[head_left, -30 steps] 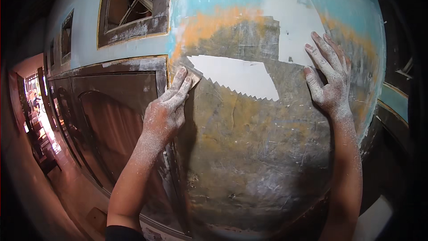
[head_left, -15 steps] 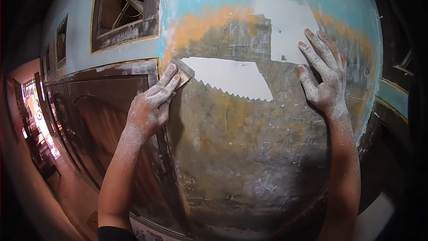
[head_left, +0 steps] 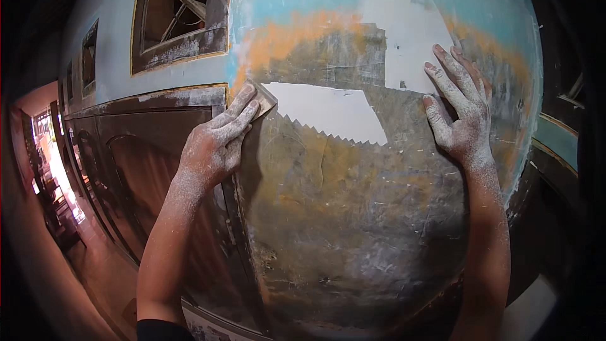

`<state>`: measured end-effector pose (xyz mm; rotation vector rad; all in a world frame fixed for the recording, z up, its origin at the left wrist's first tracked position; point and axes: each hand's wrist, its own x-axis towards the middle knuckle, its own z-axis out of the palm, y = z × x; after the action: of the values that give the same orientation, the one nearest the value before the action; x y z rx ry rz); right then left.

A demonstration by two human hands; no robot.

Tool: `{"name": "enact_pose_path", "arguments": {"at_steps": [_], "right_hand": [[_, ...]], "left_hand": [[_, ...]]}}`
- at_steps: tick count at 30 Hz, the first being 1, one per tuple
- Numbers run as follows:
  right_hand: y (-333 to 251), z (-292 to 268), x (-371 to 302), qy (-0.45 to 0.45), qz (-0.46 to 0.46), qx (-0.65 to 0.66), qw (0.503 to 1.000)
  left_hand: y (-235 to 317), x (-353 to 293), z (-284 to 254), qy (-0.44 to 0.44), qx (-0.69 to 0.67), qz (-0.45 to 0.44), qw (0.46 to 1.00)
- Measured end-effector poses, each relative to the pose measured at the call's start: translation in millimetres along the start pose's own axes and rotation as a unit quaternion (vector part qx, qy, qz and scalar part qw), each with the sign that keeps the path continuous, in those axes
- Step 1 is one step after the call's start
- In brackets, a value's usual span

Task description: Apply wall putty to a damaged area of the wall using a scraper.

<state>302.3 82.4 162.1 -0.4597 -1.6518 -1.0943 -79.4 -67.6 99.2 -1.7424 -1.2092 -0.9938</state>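
My left hand (head_left: 218, 136), dusted with white powder, is closed on a small flat grey square piece (head_left: 265, 99). Its exact kind is hard to make out. The piece lies against the wall at the left end of a white patch (head_left: 328, 108) with a sawtooth lower edge. Farther right, my right hand (head_left: 463, 110) rests on the wall with its fingers spread, equally powdery. Its fingertips touch the lower right part of a larger, taller white patch (head_left: 413, 38). Nothing is held in that hand.
The wall (head_left: 353, 215) is worn brown-grey below, with orange and turquoise paint above. A dark wooden door or panel (head_left: 158, 158) stands left of it, under a framed opening (head_left: 180, 9). A bright doorway (head_left: 53, 164) shows at the far left.
Very little differs. The whole picture has shifted slightly, and the grey piece in my left hand looks turned a touch. My right hand keeps its place on the wall.
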Motion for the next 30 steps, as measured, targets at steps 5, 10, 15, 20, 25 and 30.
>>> {"name": "enact_pose_path", "arguments": {"at_steps": [5, 10, 15, 20, 25, 30], "right_hand": [[-6, -3, 1, -0.007, 0.011, 0.009, 1.000], [-3, -3, 1, -0.005, 0.005, 0.016, 1.000], [-3, -2, 2, 0.005, 0.000, 0.005, 1.000], [-4, -2, 2, 0.004, 0.000, -0.002, 1.000], [-3, 0, 2, 0.005, -0.002, -0.003, 1.000], [-3, -3, 2, 0.006, 0.001, 0.001, 1.000]], "left_hand": [[-12, 9, -9, -0.034, 0.028, 0.029, 0.999], [-26, 11, -15, -0.042, 0.059, 0.074, 0.995], [-30, 23, -18, -0.047, 0.096, 0.126, 0.986], [-30, 24, -19, -0.048, 0.101, 0.141, 0.984], [-32, 18, -16, -0.051, 0.092, 0.121, 0.987], [-36, -13, -1, -0.018, 0.060, 0.117, 0.991]]}}
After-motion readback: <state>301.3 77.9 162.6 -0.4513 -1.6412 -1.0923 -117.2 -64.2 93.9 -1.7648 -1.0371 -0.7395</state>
